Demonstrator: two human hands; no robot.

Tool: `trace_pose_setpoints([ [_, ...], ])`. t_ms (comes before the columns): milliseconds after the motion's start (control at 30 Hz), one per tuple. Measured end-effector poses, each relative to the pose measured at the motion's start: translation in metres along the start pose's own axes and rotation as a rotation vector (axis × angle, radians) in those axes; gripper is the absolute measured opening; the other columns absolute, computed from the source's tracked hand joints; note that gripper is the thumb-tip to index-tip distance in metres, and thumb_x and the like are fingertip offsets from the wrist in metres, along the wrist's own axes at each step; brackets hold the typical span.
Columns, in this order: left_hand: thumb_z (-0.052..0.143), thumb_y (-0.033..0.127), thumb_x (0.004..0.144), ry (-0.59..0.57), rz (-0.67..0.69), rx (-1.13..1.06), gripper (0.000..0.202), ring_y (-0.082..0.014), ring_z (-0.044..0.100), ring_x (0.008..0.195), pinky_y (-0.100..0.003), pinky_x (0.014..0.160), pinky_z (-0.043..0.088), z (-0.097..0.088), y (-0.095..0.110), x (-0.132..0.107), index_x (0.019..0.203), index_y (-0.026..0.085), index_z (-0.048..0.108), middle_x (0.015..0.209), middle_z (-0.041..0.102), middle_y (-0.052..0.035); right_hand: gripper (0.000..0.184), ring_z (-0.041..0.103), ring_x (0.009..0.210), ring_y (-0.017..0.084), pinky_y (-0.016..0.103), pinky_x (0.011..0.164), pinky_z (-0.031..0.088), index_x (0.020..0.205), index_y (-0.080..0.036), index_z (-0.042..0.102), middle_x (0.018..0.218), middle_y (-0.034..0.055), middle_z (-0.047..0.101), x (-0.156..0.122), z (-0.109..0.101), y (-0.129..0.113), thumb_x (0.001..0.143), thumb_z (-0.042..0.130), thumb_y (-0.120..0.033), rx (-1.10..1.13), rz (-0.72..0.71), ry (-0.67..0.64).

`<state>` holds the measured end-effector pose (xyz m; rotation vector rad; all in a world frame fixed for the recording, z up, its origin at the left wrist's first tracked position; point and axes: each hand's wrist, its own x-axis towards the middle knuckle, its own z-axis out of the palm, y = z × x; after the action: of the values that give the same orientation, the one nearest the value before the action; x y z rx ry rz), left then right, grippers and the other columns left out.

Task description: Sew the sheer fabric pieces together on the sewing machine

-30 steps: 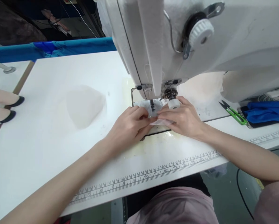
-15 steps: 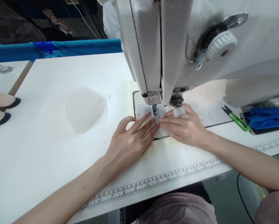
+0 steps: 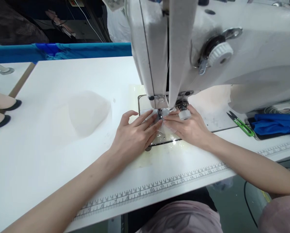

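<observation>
A white sewing machine stands over the table, its presser foot down among my fingertips. Thin, sheer white cloth lies at the foot, mostly hidden by my hands. My left hand rests palm down on the left side, fingers spread and stretched toward the foot, the tips on the cloth. On the right, my right hand has its fingers pressed together on the cloth's edge, close to the foot. The metal needle plate shows in front of the fingers.
A pale sheer piece lies on the white table at left. Green thread snips and blue cloth are at right. A printed ruler runs along the front edge. Two black-tipped, skin-toned objects jut in from the left.
Both hands have slid slightly forward and left toward the foot with the cloth, baring more of the plate's front edge. The view has shifted a little.
</observation>
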<state>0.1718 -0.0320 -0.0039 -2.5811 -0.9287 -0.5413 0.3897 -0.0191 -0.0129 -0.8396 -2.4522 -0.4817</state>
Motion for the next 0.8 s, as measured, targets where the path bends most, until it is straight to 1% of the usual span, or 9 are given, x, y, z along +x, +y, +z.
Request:
trace_pose_setpoints([
  [100, 0.052, 0.016, 0.094, 0.040, 0.008, 0.038, 0.024, -0.0224, 0.061, 0.114, -0.042, 0.088, 0.038, 0.0005, 0.0025, -0.0011, 0.116, 0.021, 0.061, 0.114, 0.069, -0.0038, 0.020, 0.060, 0.083, 0.015, 0.039, 0.098, 0.037, 0.093, -0.019, 0.071, 0.090, -0.0023, 0.074, -0.0013, -0.0011, -0.0026, 0.092, 0.051, -0.014, -0.001, -0.015, 0.004],
  [233, 0.053, 0.013, 0.093, 0.080, 0.025, 0.046, 0.022, -0.0199, 0.063, 0.109, -0.040, 0.086, 0.039, -0.0033, 0.0059, -0.0032, 0.113, 0.018, 0.061, 0.109, 0.071, -0.0037, 0.022, 0.062, 0.086, 0.016, 0.040, 0.094, 0.040, 0.096, -0.022, 0.071, 0.096, -0.0021, 0.074, -0.0039, -0.0028, -0.0054, 0.094, 0.049, -0.016, 0.038, -0.027, 0.000],
  [367, 0.052, 0.013, 0.094, 0.076, 0.013, 0.024, 0.020, -0.0185, 0.065, 0.106, -0.040, 0.089, 0.039, -0.0033, 0.0059, -0.0034, 0.111, 0.018, 0.062, 0.110, 0.070, -0.0042, 0.021, 0.063, 0.086, 0.016, 0.040, 0.092, 0.041, 0.097, -0.020, 0.071, 0.099, -0.0010, 0.074, -0.0042, -0.0039, -0.0057, 0.093, 0.051, -0.016, 0.072, -0.025, 0.004],
  [500, 0.051, 0.013, 0.094, 0.075, 0.013, 0.023, 0.020, -0.0183, 0.065, 0.105, -0.040, 0.090, 0.038, -0.0017, 0.0044, -0.0026, 0.110, 0.017, 0.062, 0.110, 0.070, -0.0052, 0.021, 0.064, 0.085, 0.016, 0.040, 0.092, 0.042, 0.096, -0.018, 0.071, 0.096, -0.0006, 0.074, -0.0024, -0.0041, -0.0054, 0.094, 0.051, -0.016, 0.066, -0.023, -0.006],
  [633, 0.050, 0.013, 0.094, 0.069, 0.006, 0.026, 0.019, -0.0187, 0.065, 0.106, -0.040, 0.090, 0.039, -0.0009, 0.0026, -0.0014, 0.108, 0.017, 0.063, 0.110, 0.070, -0.0051, 0.021, 0.063, 0.084, 0.016, 0.040, 0.094, 0.042, 0.097, -0.016, 0.072, 0.091, 0.0010, 0.075, -0.0017, -0.0039, -0.0050, 0.094, 0.051, -0.018, 0.065, -0.013, -0.005],
  [800, 0.049, 0.013, 0.095, 0.067, 0.015, 0.030, 0.019, -0.0184, 0.065, 0.106, -0.041, 0.090, 0.039, 0.0004, -0.0001, 0.0008, 0.107, 0.017, 0.063, 0.110, 0.070, -0.0052, 0.023, 0.061, 0.087, 0.016, 0.040, 0.098, 0.040, 0.100, -0.017, 0.071, 0.093, -0.0001, 0.074, -0.0022, -0.0028, -0.0039, 0.096, 0.048, -0.019, 0.031, -0.006, -0.030],
])
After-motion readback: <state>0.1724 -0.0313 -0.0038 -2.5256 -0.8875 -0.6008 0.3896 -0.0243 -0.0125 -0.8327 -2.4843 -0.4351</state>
